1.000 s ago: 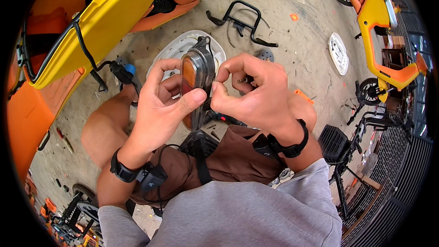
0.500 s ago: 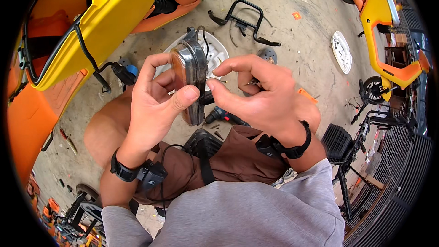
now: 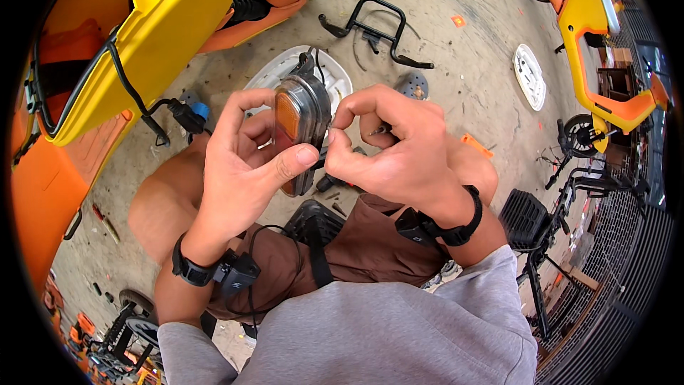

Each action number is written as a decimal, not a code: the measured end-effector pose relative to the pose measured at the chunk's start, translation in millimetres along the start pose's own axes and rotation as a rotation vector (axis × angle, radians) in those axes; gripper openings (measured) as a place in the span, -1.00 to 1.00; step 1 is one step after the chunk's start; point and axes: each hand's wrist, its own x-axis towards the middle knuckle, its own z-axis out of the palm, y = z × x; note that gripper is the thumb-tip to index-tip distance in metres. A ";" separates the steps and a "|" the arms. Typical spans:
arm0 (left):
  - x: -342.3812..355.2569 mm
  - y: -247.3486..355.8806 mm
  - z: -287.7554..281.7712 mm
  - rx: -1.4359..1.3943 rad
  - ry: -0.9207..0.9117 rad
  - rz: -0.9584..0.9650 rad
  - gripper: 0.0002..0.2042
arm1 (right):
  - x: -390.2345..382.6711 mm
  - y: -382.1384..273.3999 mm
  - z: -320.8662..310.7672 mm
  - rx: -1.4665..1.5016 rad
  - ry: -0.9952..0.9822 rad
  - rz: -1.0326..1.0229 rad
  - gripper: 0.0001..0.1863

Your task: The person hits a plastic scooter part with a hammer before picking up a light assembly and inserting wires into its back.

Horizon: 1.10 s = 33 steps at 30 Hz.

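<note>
I can't make out what the right hand (image 3: 399, 153) pinches — its curled fingers hide it, and the thumb covers part of the lamp's lower edge. At frame centre, the oval scooter lamp with amber lens and dark plastic housing (image 3: 303, 125) stands on edge, clamped by the left hand (image 3: 246, 171), thumb pressed on its side. Right fingertips meet at its rim.

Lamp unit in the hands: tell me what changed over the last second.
The lamp unit was turned edge-on half a second ago and now shows its orange lens again, still edge-forward. The right hand stays pinched at its right edge, fingertips closed tighter. The left hand keeps gripping it, thumb on its lower front. The yellow panel and black rack have not moved.
</note>
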 end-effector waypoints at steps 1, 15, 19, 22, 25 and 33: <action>-0.1 0.6 0.2 0.005 -0.005 -0.016 -0.43 | -0.1 0.4 -0.4 -0.005 0.001 -0.005 -0.82; 0.2 0.6 3.0 0.093 -0.007 -0.046 -0.50 | -0.3 3.7 1.9 -0.083 0.037 -0.077 -0.79; 0.4 -1.7 3.7 0.086 -0.003 -0.030 -0.52 | -0.2 4.0 2.0 -0.097 0.051 -0.086 -0.79; 0.7 -7.7 4.9 0.077 0.018 0.048 -0.53 | 0.3 3.0 2.0 -0.093 0.053 -0.081 -0.79; 1.4 -2.5 3.5 0.091 -0.027 -0.035 -0.54 | -0.6 4.1 0.0 -0.111 0.057 -0.085 -0.79; 0.5 -1.1 4.7 0.062 0.006 -0.030 -0.56 | -1.3 3.7 -5.8 -0.112 0.074 0.039 -0.80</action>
